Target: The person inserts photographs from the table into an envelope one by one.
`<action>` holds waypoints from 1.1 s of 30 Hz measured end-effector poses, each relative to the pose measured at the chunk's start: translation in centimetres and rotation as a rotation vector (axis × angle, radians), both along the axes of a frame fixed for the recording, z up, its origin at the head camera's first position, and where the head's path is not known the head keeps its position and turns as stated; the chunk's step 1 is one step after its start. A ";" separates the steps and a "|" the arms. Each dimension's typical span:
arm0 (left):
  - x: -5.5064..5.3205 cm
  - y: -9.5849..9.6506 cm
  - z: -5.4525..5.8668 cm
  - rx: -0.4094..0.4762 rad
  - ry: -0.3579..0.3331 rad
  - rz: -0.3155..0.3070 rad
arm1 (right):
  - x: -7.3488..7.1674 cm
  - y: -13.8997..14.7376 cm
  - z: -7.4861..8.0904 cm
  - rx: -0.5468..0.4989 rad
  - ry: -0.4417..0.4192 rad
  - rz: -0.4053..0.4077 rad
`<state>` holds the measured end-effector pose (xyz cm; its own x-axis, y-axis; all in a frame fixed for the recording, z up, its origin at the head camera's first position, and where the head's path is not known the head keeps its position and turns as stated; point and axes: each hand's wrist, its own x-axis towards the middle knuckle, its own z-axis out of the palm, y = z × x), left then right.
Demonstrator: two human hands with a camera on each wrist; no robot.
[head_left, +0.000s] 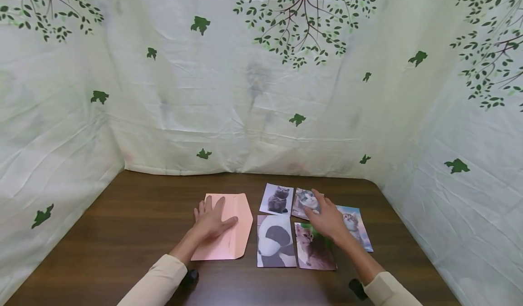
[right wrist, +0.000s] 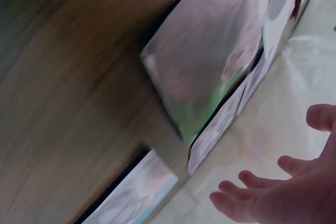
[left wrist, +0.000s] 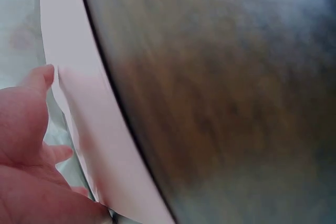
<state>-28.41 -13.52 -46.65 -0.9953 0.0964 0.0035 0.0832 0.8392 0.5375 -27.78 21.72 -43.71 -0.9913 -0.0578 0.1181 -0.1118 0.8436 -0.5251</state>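
Observation:
A pink envelope (head_left: 239,233) with its flap to the right lies on the table's left half. My left hand (head_left: 212,222) rests on it with spread fingers, and the left wrist view shows the pink paper (left wrist: 115,145) beside that hand. Several cat photo cards lie right of the envelope: a grey cat card (head_left: 267,199), a grey-and-white card (head_left: 265,254), a kitten card with green behind (head_left: 316,256), a tabby card (head_left: 300,204) and a blue-edged kitten card (head_left: 359,224). Over the tabby card my right hand (head_left: 327,217) reaches with extended fingers, holding nothing visible.
The brown wooden table (head_left: 143,215) carries everything. A pale cloth (head_left: 171,115) with printed leaves hangs around its back and sides. Dark wrist devices (head_left: 357,289) sit under both sleeves.

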 end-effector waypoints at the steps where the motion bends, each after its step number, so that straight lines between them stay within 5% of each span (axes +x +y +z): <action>1: 0.0 0.0 0.0 -0.005 0.001 0.001 | 0.0 -0.2 0.0 -0.027 -0.002 0.008; 18: 0.0 0.3 0.5 0.011 -0.031 0.022 | -0.3 -2.2 0.3 -0.271 -0.107 0.040; 33: -0.2 0.1 0.2 -0.040 0.003 0.011 | -0.3 -2.8 0.0 -0.252 -0.118 0.020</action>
